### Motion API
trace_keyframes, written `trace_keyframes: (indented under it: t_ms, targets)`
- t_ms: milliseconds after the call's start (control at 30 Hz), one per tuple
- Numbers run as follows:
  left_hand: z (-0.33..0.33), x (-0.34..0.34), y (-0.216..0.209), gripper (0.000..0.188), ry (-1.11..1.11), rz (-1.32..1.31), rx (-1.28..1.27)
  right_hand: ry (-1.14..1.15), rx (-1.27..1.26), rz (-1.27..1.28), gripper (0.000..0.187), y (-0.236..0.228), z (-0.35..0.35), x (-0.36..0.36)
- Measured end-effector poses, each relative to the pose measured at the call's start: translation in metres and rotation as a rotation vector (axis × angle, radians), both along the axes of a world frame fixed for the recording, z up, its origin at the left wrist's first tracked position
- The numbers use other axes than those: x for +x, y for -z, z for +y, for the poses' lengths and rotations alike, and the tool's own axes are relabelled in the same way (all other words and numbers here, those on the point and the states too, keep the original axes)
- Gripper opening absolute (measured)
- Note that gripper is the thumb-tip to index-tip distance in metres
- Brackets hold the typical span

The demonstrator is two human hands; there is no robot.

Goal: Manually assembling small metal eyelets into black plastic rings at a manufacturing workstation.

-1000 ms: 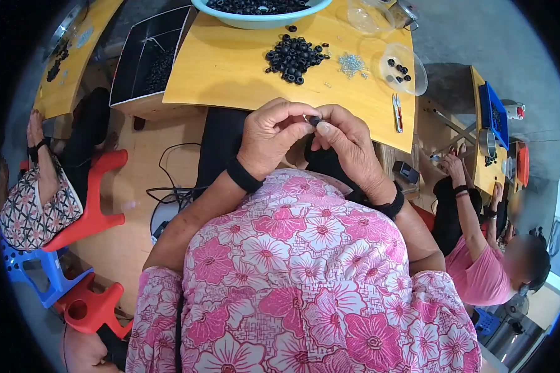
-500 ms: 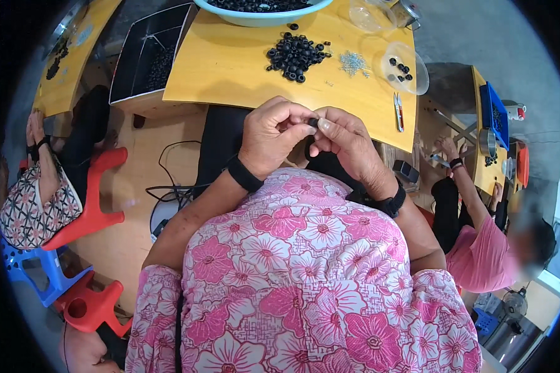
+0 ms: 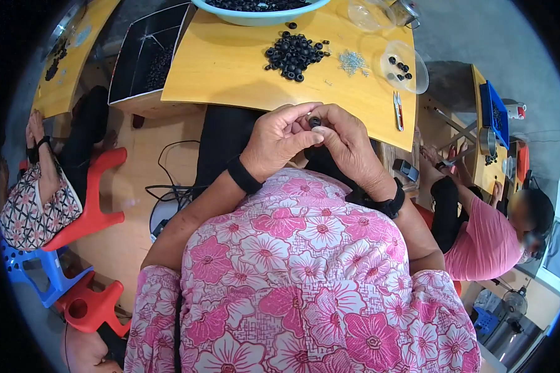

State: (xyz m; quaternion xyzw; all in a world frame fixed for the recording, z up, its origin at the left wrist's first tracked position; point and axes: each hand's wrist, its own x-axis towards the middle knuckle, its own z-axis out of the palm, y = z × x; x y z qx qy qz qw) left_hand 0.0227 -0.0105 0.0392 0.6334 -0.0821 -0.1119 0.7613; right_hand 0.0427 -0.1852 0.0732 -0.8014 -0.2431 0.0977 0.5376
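Note:
Just beyond the table's near edge, a small black round part (image 3: 315, 122) is pinched between my two hands. My left hand (image 3: 279, 140) has its thumb and fingers closed at the part's left and near side. My right hand (image 3: 347, 142) grips it from the right with thumb and forefinger; the curled lower fingers are partly hidden. A pile of similar black ring-shaped parts (image 3: 292, 55) lies on the yellow table (image 3: 224, 68) ahead. Right of it are tiny silvery pieces (image 3: 353, 62) and a clear shallow dish (image 3: 420, 78) with several black parts.
Small snips (image 3: 398, 112) lie near the table's right edge. At the back stand a light blue basin (image 3: 261, 17) of black parts, a clear tub (image 3: 364, 15) and a metal mug (image 3: 406, 12). A black-lined box (image 3: 127, 59) stands left. Co-workers sit on both sides.
The black part has turned so its round end shows, and my left thumb has slid right below it. At the right, the co-worker in pink has shifted posture and drawn an arm lower.

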Motion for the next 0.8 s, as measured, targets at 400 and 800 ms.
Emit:
trace_keyframes:
  t_ms: [400, 800]
  targets:
    - [0.0, -0.002, -0.003, 0.049, -0.021, -0.013, -0.052, 0.013, -0.014, -0.082, 0.026, -0.001, 0.001, -0.001]
    - [0.002, -0.003, -0.007, 0.049, 0.02, -0.004, -0.054, -0.012, -0.118, -0.148, 0.025, -0.009, 0.001, -0.003]
